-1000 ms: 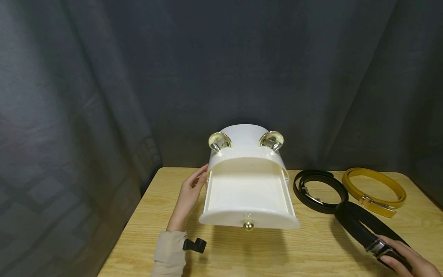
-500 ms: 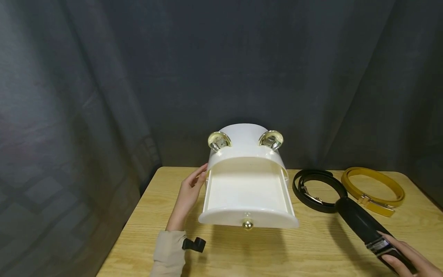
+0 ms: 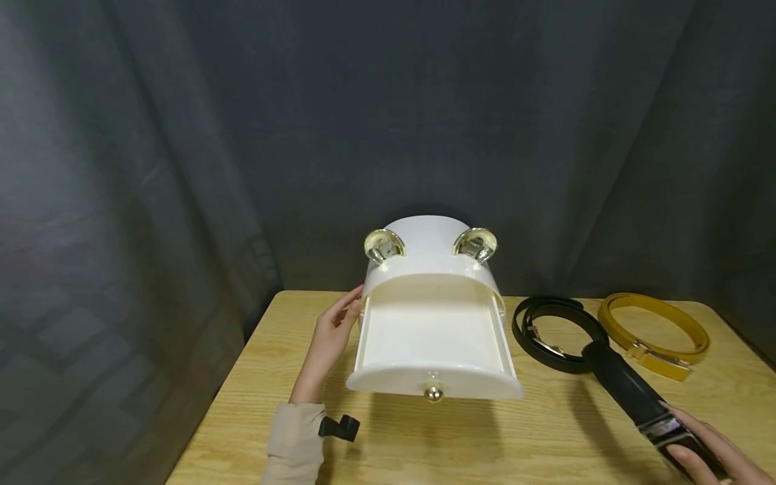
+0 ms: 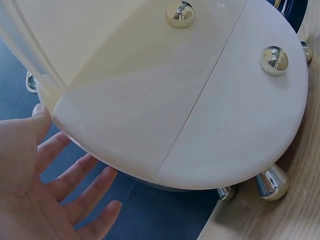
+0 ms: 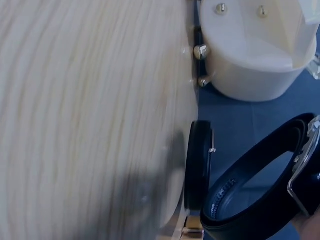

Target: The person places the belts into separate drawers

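A white rounded box (image 3: 428,246) stands on the table with its upper drawer (image 3: 433,330) pulled out and bare inside. My left hand (image 3: 332,330) touches the box's left side. In the left wrist view the fingers of that hand (image 4: 40,185) are spread and fairly straight along the curved edge. At the lower right, my right hand (image 3: 715,448) grips a coiled black belt (image 3: 627,384) near its silver buckle (image 3: 661,428). The loop of this belt (image 5: 250,220) shows in the right wrist view, raised over the table, with the hand (image 5: 307,227) mostly out of frame.
Right of the box lie another coiled black belt (image 3: 560,364) and a coiled yellow belt (image 3: 661,310). Gold ear-shaped pieces (image 3: 384,247) stick out of the box top. The lower drawer (image 4: 235,120) is closed. A dark curtain (image 3: 424,114) hangs behind the table (image 3: 254,417).
The black belt in my right hand has turned, so its loop now shows edge-on rather than open. It has shifted slightly left. My left hand and the drawer stay put.
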`<state>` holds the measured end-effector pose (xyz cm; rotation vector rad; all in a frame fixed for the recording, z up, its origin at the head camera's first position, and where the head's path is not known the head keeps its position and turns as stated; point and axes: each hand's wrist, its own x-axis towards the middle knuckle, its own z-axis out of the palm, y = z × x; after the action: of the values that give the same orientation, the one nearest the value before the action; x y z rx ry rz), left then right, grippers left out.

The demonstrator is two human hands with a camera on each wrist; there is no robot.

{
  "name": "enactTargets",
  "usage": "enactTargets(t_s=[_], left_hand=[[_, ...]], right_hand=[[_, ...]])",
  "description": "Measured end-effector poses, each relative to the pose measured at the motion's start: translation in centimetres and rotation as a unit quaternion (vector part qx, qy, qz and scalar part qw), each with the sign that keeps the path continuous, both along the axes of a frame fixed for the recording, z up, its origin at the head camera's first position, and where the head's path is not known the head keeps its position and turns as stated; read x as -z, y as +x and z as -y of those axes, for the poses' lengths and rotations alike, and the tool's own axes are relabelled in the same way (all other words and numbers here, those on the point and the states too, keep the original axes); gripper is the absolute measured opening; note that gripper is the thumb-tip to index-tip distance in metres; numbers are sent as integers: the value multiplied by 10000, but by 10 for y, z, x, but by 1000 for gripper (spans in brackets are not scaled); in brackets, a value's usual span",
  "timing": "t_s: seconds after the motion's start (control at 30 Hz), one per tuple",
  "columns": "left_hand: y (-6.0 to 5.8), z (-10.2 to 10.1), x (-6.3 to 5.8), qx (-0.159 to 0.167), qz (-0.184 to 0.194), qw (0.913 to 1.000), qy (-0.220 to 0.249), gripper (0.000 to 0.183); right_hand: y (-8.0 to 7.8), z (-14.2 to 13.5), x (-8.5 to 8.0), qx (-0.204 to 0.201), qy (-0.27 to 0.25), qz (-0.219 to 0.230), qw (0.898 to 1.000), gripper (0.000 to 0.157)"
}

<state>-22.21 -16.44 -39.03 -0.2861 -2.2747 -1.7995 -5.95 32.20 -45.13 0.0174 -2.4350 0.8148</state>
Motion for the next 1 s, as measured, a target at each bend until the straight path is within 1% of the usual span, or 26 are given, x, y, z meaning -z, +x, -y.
enactTargets(t_s=[0.07, 0.13, 0.27, 0.37, 0.5, 0.7, 1.0], left_hand=[[0, 0, 0, -4, -34, 10000, -30, 40], [0, 0, 0, -14, -66, 10000, -56, 40], [1, 0, 0, 1, -5, 10000, -46, 40], [0, 0, 0, 9, 97, 10000, 8, 40], [0, 1, 0, 36, 155, 9999, -2, 41], [2, 0, 0, 46, 206, 9998, 30, 41], [1, 0, -1, 57, 95, 9999, -76, 41]], right_hand=[[1, 4, -1, -104, -115, -174, 9997, 37], [1, 8, -2, -124, -211, -276, 9993, 35], [2, 14, -5, 4, -355, -243, 9991, 35], [2, 18, -7, 26, -499, -328, 9982, 35], [2, 23, -8, -55, -691, -462, 9965, 37], [4, 28, -12, -135, -700, -398, 9967, 38], [6, 35, -19, -566, -765, -504, 9942, 46]])
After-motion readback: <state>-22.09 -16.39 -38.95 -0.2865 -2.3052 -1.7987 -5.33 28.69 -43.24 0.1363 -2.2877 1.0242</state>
